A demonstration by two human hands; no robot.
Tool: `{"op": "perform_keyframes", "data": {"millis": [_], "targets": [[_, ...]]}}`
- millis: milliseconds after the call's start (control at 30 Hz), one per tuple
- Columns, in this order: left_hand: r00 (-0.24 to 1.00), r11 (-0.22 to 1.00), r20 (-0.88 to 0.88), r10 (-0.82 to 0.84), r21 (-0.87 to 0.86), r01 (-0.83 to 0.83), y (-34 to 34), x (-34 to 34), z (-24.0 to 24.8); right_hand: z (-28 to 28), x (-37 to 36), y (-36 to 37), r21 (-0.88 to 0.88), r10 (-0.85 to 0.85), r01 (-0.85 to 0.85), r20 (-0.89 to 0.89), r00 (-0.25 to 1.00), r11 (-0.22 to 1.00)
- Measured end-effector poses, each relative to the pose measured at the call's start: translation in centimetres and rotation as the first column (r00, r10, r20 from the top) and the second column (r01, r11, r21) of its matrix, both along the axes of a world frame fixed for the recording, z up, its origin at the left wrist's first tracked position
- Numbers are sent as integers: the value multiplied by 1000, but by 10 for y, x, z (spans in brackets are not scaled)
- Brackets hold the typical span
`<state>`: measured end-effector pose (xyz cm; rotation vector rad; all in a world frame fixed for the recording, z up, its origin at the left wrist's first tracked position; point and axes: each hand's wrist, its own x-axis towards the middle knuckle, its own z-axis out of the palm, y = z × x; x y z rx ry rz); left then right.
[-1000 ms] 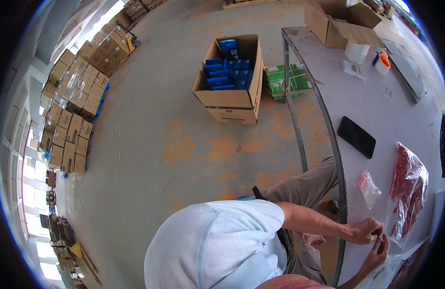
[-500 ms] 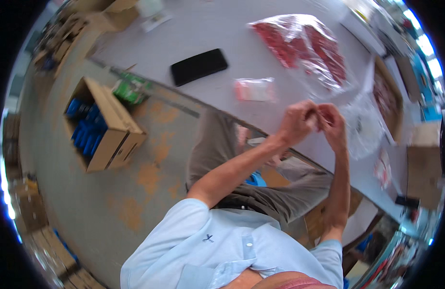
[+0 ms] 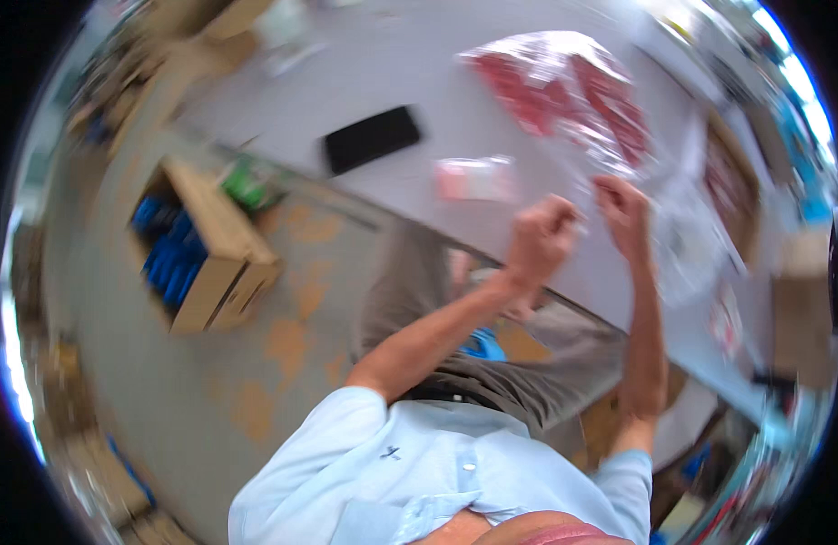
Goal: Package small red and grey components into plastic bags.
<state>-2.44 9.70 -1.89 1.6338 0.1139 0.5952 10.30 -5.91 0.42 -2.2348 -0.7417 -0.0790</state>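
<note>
The picture is motion-blurred. My left hand (image 3: 542, 241) is closed in a fist over the near edge of the grey table (image 3: 419, 73). My right hand (image 3: 623, 204) is just to its right, fingers pinched. Both seem to grip a thin clear plastic bag (image 3: 587, 186) stretched between them. A small pouch with pink contents (image 3: 473, 177) lies on the table left of my hands. Beyond them lies a large clear bag of red pieces (image 3: 564, 91).
A black phone (image 3: 372, 138) lies on the table to the left. On the floor stands an open cardboard box of blue items (image 3: 187, 245), with a green pack (image 3: 246, 186) beside it. More clear bags (image 3: 696, 250) and cardboard boxes (image 3: 800, 291) crowd the right side.
The view has swung round, so the table now fills the top. My hands stay close together and have lifted slightly apart over the table edge.
</note>
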Motion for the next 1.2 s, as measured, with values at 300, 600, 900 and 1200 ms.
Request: {"op": "perform_keyframes", "data": {"millis": [300,600,900,1200], "targets": [[981,999,194,23,29,-29,-24,6,-8,-51,162,-11,-395,309,-171,321,895,903],[974,980,141,174,-121,-158,-13,-2,-9,2,31,-52,-97,216,-216,-9,976,972],[996,975,45,78,-212,-67,-5,-15,2,33,-62,15,143,124,-75,-371,920,987],[995,976,88,54,-216,-34,-12,-9,-3,-24,-38,-13,149,129,-90,-278,952,985]]}}
